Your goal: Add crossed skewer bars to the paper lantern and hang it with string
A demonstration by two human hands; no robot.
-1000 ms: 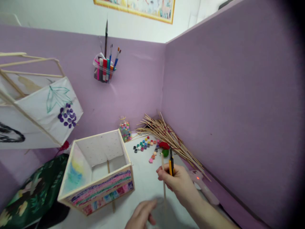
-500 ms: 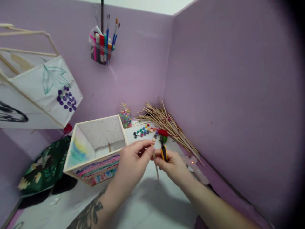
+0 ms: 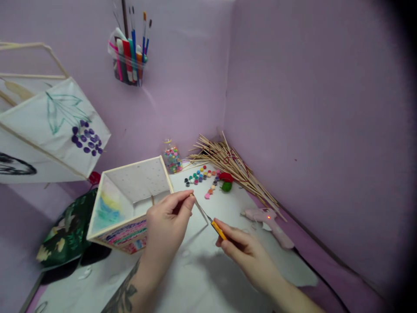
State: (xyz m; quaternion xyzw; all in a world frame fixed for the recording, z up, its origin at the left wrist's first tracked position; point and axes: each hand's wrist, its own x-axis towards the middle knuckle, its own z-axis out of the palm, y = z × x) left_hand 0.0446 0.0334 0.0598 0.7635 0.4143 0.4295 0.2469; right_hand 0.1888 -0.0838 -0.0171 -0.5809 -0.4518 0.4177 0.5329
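Two lilac walls [image 3: 293, 108] meet behind one white tabletop [image 3: 234, 208]; our left hand [image 3: 170, 219] pinches one thin wooden stick [image 3: 200, 209], our right hand [image 3: 246, 248] grips one yellow-and-black tool [image 3: 218, 230].

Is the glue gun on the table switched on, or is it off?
It seems on: a small red light glows on the glue gun. Whether it is hot, I cannot tell.

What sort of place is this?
Most likely a craft workspace, though I can't tell whether it's at home or in a studio. Clues: a pink glue gun, a pile of thin wooden sticks, and a bunch of markers and brushes.
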